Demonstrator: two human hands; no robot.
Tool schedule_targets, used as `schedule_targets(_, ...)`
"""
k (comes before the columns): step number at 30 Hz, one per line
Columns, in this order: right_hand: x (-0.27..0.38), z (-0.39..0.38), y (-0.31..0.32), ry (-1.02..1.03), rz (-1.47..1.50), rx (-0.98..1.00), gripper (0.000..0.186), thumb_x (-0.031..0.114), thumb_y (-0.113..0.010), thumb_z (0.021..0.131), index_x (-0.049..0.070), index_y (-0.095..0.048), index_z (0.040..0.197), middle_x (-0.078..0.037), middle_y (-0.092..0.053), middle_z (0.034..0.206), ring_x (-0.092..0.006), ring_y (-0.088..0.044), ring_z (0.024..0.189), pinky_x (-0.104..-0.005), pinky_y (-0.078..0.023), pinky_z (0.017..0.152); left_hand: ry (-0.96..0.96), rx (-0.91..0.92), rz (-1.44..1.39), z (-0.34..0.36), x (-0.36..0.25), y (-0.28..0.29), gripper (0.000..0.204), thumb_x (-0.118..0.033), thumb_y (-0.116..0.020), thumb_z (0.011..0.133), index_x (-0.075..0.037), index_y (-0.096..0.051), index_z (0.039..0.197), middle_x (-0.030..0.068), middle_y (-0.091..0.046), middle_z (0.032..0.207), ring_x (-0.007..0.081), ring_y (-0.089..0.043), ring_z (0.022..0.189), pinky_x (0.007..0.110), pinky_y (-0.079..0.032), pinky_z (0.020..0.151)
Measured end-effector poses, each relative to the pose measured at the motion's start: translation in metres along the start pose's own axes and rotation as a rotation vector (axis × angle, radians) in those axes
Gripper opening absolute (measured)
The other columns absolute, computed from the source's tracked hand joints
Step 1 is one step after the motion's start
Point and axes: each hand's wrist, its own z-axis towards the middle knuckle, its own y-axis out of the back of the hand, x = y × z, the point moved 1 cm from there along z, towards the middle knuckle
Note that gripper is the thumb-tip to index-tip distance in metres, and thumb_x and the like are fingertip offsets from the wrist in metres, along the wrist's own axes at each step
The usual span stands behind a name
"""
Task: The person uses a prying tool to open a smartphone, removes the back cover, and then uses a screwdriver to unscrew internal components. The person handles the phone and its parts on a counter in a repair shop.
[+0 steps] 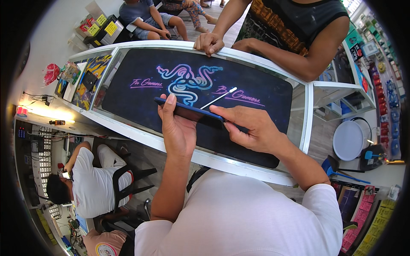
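Note:
Above the counter I hold a slim blue smartphone (190, 112), tilted so that mostly its edge and dark face show. My left hand (179, 132) is closed round its left end, thumb at the top edge and fingers behind. At the other end, my right hand (252, 126) pinches the phone's corner between thumb and fingers. A white cotton swab (218, 98) shows just beyond the phone, over the dark mat; its lower end comes close to the phone's edge. The black mat (132, 64) with a glowing snake design lies beneath both hands.
The mat covers a white-framed glass counter (124, 128). Across it, a person in a dark sleeveless top leans with one hand (209, 43) on the frame. A box with wrapped items (70, 72) stands at the left end. Behind left, a person in white (92, 183) sits at a bench.

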Motion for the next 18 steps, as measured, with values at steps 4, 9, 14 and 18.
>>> schedule_targets(4,-0.0009,0.0002,0.0021,0.041,-0.020,-0.037,0.050,0.004,-0.068,0.093,0.010,-0.067,0.143,-0.013,-0.075,0.103,-0.0256,-0.073,0.089,-0.0345,-0.057,0.085,-0.009,0.014,0.025,-0.0002,0.0008,-0.0041,0.032,-0.037,-0.069,0.102,-0.010,-0.062,0.118,0.0083,-0.072,0.112,0.0240,-0.073,0.105,0.045,-0.061,0.096)
schedule_targets(9,-0.0011,0.0005,0.0062,-0.031,0.015,-0.040,0.044,0.000,-0.068,0.094,0.008,-0.072,0.137,-0.009,-0.074,0.092,-0.0188,-0.067,0.077,-0.0292,-0.053,0.076,-0.067,-0.020,0.046,0.0003,0.0050,0.0030,0.034,-0.034,-0.070,0.102,-0.014,-0.056,0.125,0.0086,-0.066,0.121,0.0258,-0.070,0.112,0.047,-0.060,0.099)
schedule_targets(14,-0.0029,-0.0003,0.0060,-0.068,0.029,-0.060,0.039,0.002,-0.068,0.096,0.007,-0.074,0.134,-0.007,-0.073,0.087,-0.0163,-0.064,0.073,-0.0284,-0.052,0.074,-0.108,-0.016,0.089,0.0002,0.0070,-0.0009,0.042,-0.031,-0.071,0.102,-0.016,-0.047,0.133,0.0094,-0.060,0.126,0.0260,-0.067,0.118,0.050,-0.059,0.102)
schedule_targets(18,0.0003,0.0005,0.0088,-0.143,0.054,-0.015,0.038,0.004,-0.068,0.097,0.007,-0.074,0.134,-0.007,-0.074,0.090,-0.0143,-0.065,0.076,-0.0277,-0.052,0.075,-0.147,-0.010,0.156,-0.0029,0.0021,-0.0062,0.046,-0.031,-0.070,0.102,-0.014,-0.043,0.136,0.0107,-0.060,0.125,0.0262,-0.067,0.118,0.051,-0.058,0.104)
